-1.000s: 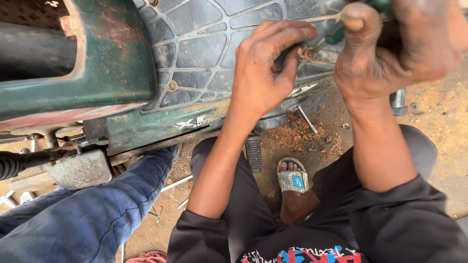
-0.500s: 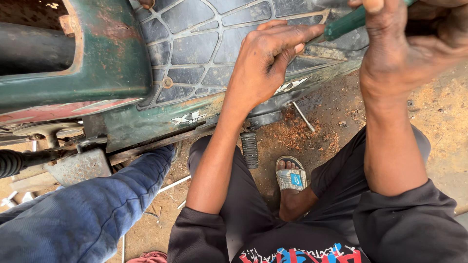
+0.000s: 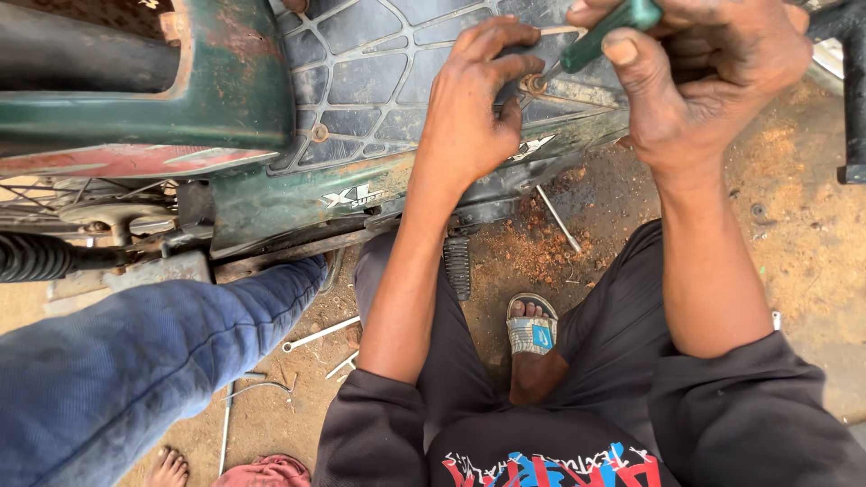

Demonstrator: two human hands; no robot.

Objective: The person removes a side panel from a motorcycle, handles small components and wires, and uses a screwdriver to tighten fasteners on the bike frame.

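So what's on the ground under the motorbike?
Under the motorbike lie reddish dirt, a spanner and a thin metal rod, with a sandalled foot beside them. Ground further back is hidden by the bike's body and a blue-trousered leg.

White emblem decal (image 3: pixel 354 197) sitting on the green motorcycle side panel (image 3: pixel 271 207); second white decal (image 3: pixel 532 147) showing just beside the left hand (image 3: pixel 469 117).

Outdoor daylight falls on a bare dirt ground (image 3: pixel 803 243), reddish and dusty, with rust-coloured crumbs (image 3: pixel 541 252) scattered across one patch.
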